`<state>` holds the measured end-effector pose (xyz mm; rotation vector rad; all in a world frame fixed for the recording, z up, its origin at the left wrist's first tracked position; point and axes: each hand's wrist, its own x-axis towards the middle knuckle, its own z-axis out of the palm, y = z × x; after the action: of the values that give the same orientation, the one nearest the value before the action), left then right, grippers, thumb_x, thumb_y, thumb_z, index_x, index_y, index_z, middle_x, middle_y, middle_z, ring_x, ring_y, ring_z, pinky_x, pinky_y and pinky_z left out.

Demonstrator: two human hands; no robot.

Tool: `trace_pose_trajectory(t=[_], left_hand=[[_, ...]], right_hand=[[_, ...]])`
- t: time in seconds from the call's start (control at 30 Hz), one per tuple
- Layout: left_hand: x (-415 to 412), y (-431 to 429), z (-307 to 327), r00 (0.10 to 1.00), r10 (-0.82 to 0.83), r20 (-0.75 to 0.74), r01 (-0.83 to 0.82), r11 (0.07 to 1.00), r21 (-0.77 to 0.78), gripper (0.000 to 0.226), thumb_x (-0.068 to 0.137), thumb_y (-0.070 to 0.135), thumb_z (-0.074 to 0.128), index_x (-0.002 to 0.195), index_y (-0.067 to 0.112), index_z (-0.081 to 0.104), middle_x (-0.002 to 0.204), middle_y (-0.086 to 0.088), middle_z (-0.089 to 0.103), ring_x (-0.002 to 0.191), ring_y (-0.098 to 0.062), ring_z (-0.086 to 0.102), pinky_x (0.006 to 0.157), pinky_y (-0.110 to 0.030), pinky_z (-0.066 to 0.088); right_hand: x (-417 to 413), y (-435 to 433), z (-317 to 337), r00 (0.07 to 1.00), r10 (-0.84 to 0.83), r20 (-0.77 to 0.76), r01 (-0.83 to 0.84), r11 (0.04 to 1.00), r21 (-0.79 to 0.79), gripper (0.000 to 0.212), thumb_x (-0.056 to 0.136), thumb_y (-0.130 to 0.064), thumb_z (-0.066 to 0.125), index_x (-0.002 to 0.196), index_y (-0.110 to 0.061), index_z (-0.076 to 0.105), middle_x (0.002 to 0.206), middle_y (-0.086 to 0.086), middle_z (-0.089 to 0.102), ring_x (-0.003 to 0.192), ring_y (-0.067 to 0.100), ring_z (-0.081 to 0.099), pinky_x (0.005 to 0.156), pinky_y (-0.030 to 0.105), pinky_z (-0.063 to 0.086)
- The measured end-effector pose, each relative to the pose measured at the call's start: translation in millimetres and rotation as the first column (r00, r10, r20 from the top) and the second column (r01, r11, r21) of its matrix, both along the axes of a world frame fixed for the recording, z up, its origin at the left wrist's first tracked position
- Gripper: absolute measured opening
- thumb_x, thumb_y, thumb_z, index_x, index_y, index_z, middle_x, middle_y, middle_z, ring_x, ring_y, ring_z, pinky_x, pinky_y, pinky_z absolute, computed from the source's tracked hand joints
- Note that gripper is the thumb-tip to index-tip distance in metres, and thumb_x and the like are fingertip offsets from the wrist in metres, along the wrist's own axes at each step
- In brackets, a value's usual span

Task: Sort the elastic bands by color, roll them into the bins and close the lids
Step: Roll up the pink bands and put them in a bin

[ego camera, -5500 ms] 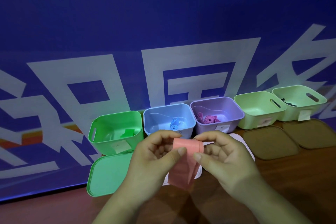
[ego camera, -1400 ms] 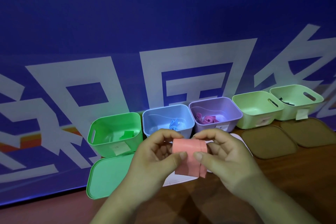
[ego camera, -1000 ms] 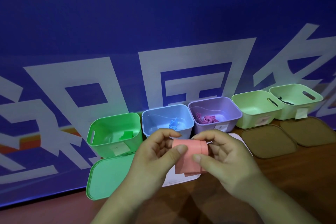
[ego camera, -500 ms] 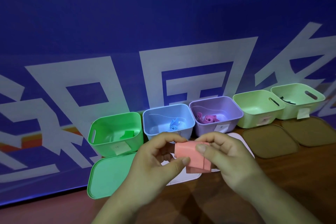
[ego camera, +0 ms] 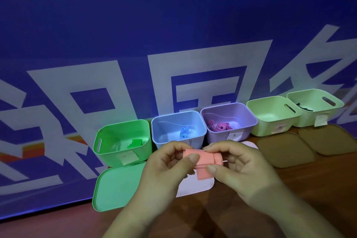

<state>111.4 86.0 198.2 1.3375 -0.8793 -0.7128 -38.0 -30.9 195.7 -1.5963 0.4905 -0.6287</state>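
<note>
So the salmon band [ego camera: 204,162] is nearly all wound up now. A few seconds back a long tail hung well below the fingers [ego camera: 174,148], and now only a short flap sticks out under the roll. Both hands are curled around it: the left hand [ego camera: 168,164] has its thumb on the front of the roll with the other fingers behind, and the right hand [ego camera: 237,164] pinches it with the index on top and the thumb pressing the flap. The roll sits up in the air between the two sets of fingertips, above the table [ego camera: 251,218] and not in any bin yet. My read is the rolling step is almost done, maybe one more turn to tuck the flap, then it goes in a bin. Just beyond the fingers are the blue bin [ego camera: 164,139] and purple bin [ego camera: 247,131], each with a roll of its own colour inside. The green bin [ego camera: 116,152] sits off past the left fingers, and two pale green bins [ego camera: 266,125] sit out past the right ones. The nearer pale one looks empty and its label seems pinkish, so I'd guess that's the target, but I can't read it. All five bins are open and the lids, like the green lid [ego camera: 116,185], lie flat in front of them, so the closing is all still to do.
</note>
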Motion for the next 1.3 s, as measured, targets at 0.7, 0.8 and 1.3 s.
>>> trace_pose_trajectory(t=[0.7, 0.8, 1.3], left_hand=[[-33.6, -48.3, -22.8, 0.995, -0.072, 0.066, 0.068, 0.996, 0.063, 0.027, 0.075, 0.024, 0.082, 0.101, 0.025, 0.075, 0.092, -0.009, 0.074, 0.084, -0.040, 0.064, 0.077, -0.049, 0.054], [-42.8, -68.0, -25.3, 0.995, -0.090, 0.049, 0.085, 0.993, 0.087, 0.025, 0.075, 0.020, 0.082, 0.099, 0.026, 0.076, 0.089, -0.006, 0.075, 0.077, -0.029, 0.065, 0.073, -0.038, 0.054], [-68.9, -280.5, -77.4, 0.984, -0.071, 0.164, 0.022, 0.960, 0.281, 0.022, 0.082, 0.014, 0.078, 0.092, 0.032, 0.074, 0.092, 0.009, 0.073, 0.080, -0.007, 0.069, 0.076, -0.018, 0.053]], right_hand=[[-50.7, -39.8, -18.5, 0.989, -0.133, -0.058, 0.136, 0.990, 0.047, 0.030, 0.080, -0.013, 0.079, 0.098, -0.036, 0.074, 0.092, 0.001, 0.077, 0.084, 0.020, 0.073, 0.079, 0.039, 0.058], [-60.5, -58.4, -21.7, 0.989, -0.141, -0.033, 0.142, 0.990, 0.024, 0.033, 0.076, -0.007, 0.081, 0.096, -0.032, 0.075, 0.099, -0.004, 0.076, 0.094, 0.017, 0.072, 0.079, 0.029, 0.057], [-100.6, -258.3, -72.3, 0.904, -0.266, -0.335, 0.277, 0.961, -0.014, 0.024, 0.084, -0.018, 0.075, 0.099, -0.036, 0.075, 0.096, -0.013, 0.075, 0.095, 0.001, 0.069, 0.091, 0.037, 0.056]])
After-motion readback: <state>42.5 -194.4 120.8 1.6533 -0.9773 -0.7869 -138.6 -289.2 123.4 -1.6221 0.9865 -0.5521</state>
